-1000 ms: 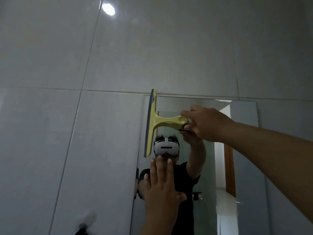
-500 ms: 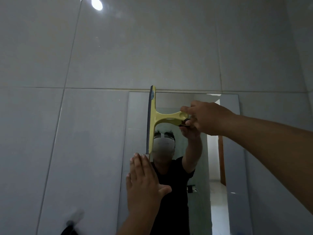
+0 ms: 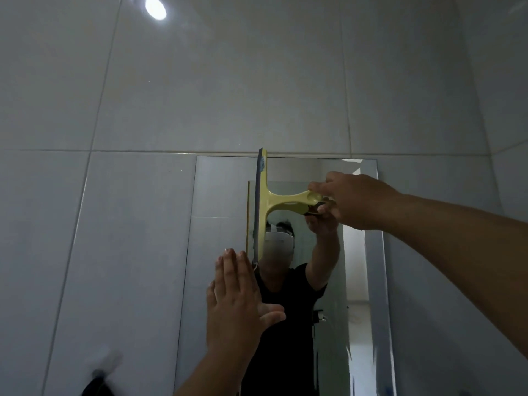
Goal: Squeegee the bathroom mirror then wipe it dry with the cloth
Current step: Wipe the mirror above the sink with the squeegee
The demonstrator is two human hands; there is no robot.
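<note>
A tall frameless mirror (image 3: pixel 220 195) hangs on the grey tiled wall. A yellow squeegee (image 3: pixel 274 201) stands with its blade upright against the glass, near the mirror's top, a little left of the middle. My right hand (image 3: pixel 351 200) grips the squeegee's handle from the right. My left hand (image 3: pixel 237 292) lies flat with straight fingers against the lower left part of the mirror, just below the blade's lower end. No cloth is in view.
Large grey wall tiles (image 3: pixel 228 81) surround the mirror, with a lamp's glare (image 3: pixel 155 8) at the top left. A dark blurred object (image 3: pixel 97 387) sits at the bottom left edge. The mirror reflects a person in black and a doorway.
The squeegee has moved right across the top of the mirror, away from its left edge. My left hand stays flat on the glass, shifted slightly left.
</note>
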